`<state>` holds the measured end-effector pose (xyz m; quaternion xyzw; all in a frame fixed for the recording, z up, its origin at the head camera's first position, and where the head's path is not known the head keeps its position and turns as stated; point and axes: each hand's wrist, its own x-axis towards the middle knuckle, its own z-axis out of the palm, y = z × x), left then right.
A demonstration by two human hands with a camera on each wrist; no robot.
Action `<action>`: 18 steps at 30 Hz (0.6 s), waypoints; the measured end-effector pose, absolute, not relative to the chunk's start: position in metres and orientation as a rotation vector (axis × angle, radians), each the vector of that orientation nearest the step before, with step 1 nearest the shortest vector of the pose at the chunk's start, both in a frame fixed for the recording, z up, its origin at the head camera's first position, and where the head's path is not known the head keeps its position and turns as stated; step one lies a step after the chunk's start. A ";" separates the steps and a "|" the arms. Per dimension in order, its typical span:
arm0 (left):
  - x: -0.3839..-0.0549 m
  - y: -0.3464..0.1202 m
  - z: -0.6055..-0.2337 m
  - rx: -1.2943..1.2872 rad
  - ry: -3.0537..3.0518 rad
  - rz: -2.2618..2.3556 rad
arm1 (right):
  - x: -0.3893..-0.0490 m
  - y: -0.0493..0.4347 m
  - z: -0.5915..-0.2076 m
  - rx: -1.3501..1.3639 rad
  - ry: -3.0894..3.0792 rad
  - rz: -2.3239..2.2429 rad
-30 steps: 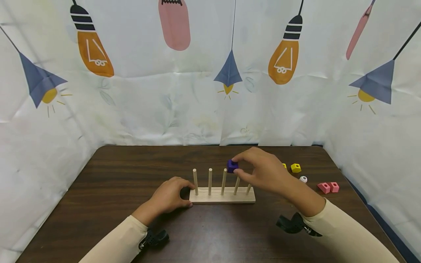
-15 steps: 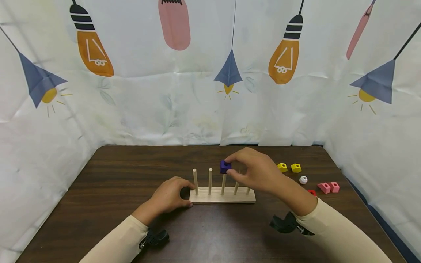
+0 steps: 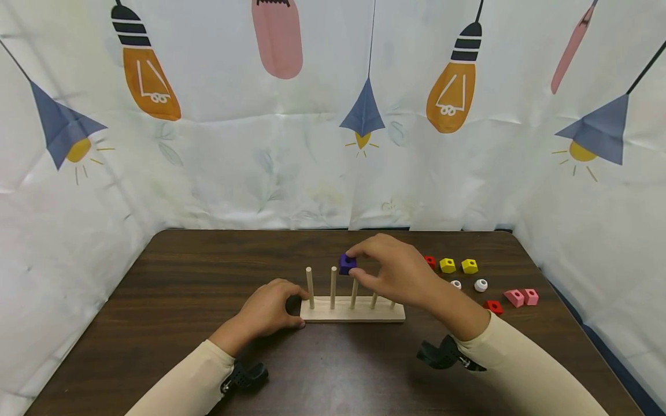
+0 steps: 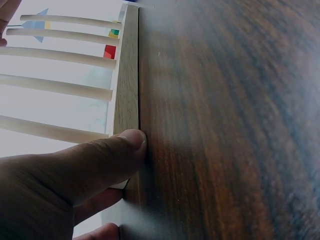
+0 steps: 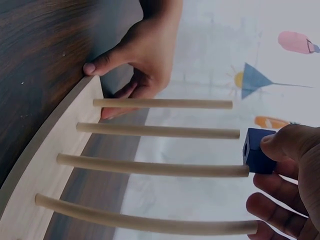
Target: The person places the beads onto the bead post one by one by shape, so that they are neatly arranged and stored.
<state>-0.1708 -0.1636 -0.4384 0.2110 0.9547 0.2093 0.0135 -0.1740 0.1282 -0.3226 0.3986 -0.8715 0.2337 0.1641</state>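
A pale wooden peg board point(image 3: 340, 315) with several upright pegs lies on the dark table. My left hand point(image 3: 270, 308) grips its left end; in the left wrist view the thumb point(image 4: 117, 150) presses on the board's front side. Up at peg-top height, my right hand point(image 3: 398, 271) pinches a purple cube point(image 3: 347, 264) between thumb and fingers. In the right wrist view the blue-looking cube point(image 5: 258, 150) has a hole facing the pegs and hovers by the tips of two middle pegs point(image 5: 160, 131). All the pegs in view are bare.
To the right lie yellow blocks point(image 3: 469, 266), white beads point(image 3: 481, 285), pink blocks point(image 3: 531, 297) and red blocks point(image 3: 493, 307), some partly behind my right arm. A printed white cloth point(image 3: 281, 173) hangs behind the table's far edge.
My right hand has carried the purple cube leftward over the pegs, from right of the middle peg to just left of it. More blocks show behind that arm. My left hand stays put.
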 end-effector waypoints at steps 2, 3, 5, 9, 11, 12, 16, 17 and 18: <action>-0.171 -0.164 -0.438 0.663 2.977 0.651 | -0.174 0.126 -0.323 1.131 -2.488 0.675; -0.171 -0.164 -0.438 0.663 2.978 0.651 | -0.175 0.125 -0.323 1.128 -2.493 0.676; -0.172 -0.163 -0.438 0.658 2.975 0.654 | -0.175 0.122 -0.323 1.124 -2.503 0.682; -0.172 -0.162 -0.438 0.633 2.966 0.663 | -0.174 0.117 -0.324 1.111 -2.534 0.696; -0.172 -0.162 -0.437 0.625 2.964 0.664 | -0.174 0.115 -0.324 1.107 -2.551 0.701; -0.172 -0.162 -0.438 0.624 2.963 0.664 | -0.174 0.114 -0.324 1.105 -2.559 0.702; -0.172 -0.163 -0.438 0.637 2.964 0.661 | -0.174 0.110 -0.324 1.100 -2.572 0.707; -0.172 -0.163 -0.438 0.643 2.965 0.659 | -0.174 0.109 -0.324 1.100 -2.573 0.709; -0.172 -0.163 -0.438 0.649 2.965 0.658 | -0.174 0.109 -0.324 1.100 -2.573 0.707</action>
